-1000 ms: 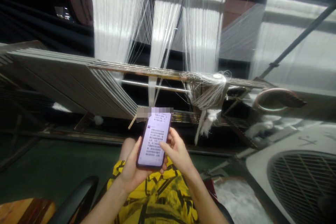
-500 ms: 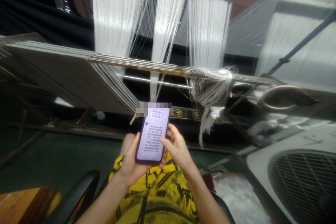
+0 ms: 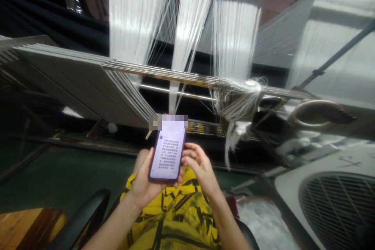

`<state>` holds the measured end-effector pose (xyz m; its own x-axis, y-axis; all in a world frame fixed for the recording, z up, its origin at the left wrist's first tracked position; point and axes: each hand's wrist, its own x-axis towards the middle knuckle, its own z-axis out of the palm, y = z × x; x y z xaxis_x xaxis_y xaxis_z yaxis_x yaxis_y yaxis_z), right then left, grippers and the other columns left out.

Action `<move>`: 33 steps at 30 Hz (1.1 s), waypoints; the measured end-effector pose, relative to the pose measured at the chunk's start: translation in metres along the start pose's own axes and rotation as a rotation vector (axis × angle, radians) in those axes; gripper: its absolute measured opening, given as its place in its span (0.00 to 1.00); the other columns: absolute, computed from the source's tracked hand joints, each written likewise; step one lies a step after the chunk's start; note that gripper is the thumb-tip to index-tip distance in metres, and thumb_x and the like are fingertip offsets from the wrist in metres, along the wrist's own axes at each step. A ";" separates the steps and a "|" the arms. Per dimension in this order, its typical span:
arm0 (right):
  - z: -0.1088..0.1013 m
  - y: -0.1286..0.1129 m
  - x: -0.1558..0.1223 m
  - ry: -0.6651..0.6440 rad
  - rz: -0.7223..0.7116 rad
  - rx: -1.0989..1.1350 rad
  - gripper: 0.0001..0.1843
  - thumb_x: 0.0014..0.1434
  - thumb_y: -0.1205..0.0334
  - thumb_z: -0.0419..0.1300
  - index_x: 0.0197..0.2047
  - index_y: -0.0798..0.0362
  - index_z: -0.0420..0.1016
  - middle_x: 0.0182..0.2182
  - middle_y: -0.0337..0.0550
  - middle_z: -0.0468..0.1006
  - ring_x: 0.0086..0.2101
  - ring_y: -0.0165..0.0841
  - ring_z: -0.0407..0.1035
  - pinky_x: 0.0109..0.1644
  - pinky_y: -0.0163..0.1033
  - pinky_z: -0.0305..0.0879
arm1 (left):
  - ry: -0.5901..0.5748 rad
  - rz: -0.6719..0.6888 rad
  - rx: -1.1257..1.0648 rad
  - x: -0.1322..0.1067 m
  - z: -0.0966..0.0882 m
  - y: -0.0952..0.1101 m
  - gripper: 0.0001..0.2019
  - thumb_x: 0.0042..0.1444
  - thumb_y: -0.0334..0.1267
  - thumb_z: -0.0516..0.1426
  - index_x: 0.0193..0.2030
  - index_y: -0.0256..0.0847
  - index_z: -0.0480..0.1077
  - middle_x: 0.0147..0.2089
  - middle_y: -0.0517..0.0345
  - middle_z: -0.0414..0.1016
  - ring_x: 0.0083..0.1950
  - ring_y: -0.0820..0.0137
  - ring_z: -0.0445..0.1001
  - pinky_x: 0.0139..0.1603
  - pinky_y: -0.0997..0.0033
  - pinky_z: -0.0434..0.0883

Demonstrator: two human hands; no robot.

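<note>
**Smartphone [image 3: 166,154] gripped in L hand [image 3: 143,181], big loom ahead**

We face a large loom [image 3: 187,86] in a dim hall, w/ sheets of white warp yarn [image 3: 137,19] running down from above in several separate bands. More white yarn fills the view upper R. Left of centre, a wide stack of grey flat panels [image 3: 73,82] slopes down toward us, its edge meeting a long metal bar [image 3: 164,74] that crosses the loom. A thinner steel rod [image 3: 175,93] runs below that bar. At the bar's R end hangs a tangled bunch of white yarn [image 3: 237,99], w/ loose ends trailing down. Further R: a round hoop [image 3: 319,112]. Lower R: a pale housing w/ a dark round fan grille [image 3: 336,211]. Floor is dark green [image 3: 67,168].

Nearer us: black chair arm [image 3: 84,215] on the L, a wooden surface [image 3: 26,226] at the lower L corner, and yellow-and-black patterned shorts [image 3: 172,215] on our lap.

Phone sits above the lap, upright, tilted slightly, screen lit w/ lines of text too small to read; top of it is pixelated. L hand has a firm, narrow hold around its back and lower edge. R hand [image 3: 199,168] is open, fingers loosely curled, just beside the phone; no contact visible.
</note>
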<state>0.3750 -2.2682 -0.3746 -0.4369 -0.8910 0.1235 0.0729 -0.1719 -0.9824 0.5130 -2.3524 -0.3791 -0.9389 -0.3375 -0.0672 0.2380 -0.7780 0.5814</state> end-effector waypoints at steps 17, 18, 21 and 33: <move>-0.007 0.008 -0.006 0.008 0.024 -0.015 0.17 0.56 0.58 0.58 0.48 0.53 0.62 0.36 0.44 0.76 0.36 0.33 0.70 0.44 0.40 0.64 | 0.047 0.010 -0.013 -0.002 0.000 0.003 0.34 0.58 0.57 0.37 0.49 0.28 0.68 0.37 0.38 0.74 0.35 0.56 0.73 0.33 0.63 0.64; -0.007 0.008 -0.007 0.005 0.023 -0.017 0.17 0.56 0.58 0.58 0.48 0.53 0.62 0.36 0.44 0.76 0.37 0.33 0.70 0.44 0.40 0.64 | 0.049 0.011 -0.011 -0.002 0.000 0.003 0.34 0.58 0.57 0.37 0.49 0.28 0.68 0.37 0.38 0.74 0.35 0.56 0.73 0.33 0.63 0.64; -0.007 0.008 -0.007 0.010 0.026 -0.026 0.17 0.56 0.58 0.58 0.47 0.52 0.62 0.36 0.44 0.77 0.37 0.33 0.70 0.44 0.41 0.64 | 0.060 0.010 -0.006 -0.003 0.001 0.004 0.34 0.58 0.57 0.37 0.48 0.28 0.68 0.37 0.37 0.74 0.34 0.57 0.72 0.32 0.64 0.63; -0.007 0.011 -0.008 0.019 0.051 -0.038 0.19 0.55 0.55 0.59 0.47 0.52 0.63 0.36 0.45 0.77 0.37 0.34 0.70 0.45 0.42 0.65 | 0.068 0.009 -0.018 -0.004 0.000 0.007 0.35 0.57 0.58 0.38 0.46 0.27 0.70 0.36 0.39 0.74 0.34 0.58 0.72 0.32 0.65 0.64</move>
<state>0.3733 -2.2603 -0.3873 -0.4505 -0.8900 0.0705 0.0613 -0.1096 -0.9921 0.5179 -2.3564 -0.3749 -0.9179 -0.3793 -0.1168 0.2515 -0.7836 0.5680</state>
